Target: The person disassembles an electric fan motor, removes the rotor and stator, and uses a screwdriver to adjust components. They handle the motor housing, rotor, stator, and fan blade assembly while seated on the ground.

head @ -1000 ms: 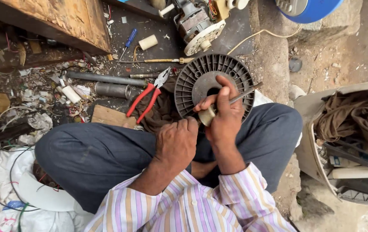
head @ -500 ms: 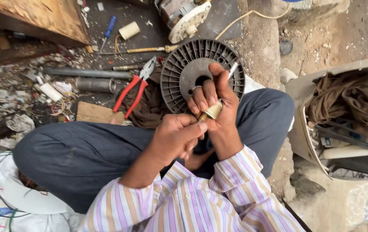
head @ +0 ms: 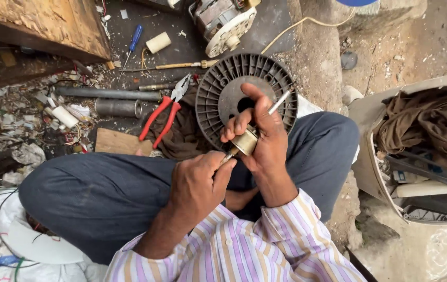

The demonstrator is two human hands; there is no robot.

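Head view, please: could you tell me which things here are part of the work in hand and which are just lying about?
In hand:
right hand holding a small brass cylinder on a thin metal rod
left hand at the rod's lower end

Lying about:
ribbed grey disc
red-handled pliers
blue screwdriver
metal pipe
brown cloth

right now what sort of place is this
Probably an informal repair workshop on the ground: red-handled pliers, a blue screwdriver and a dismantled motor lie among scrap around the seated person.
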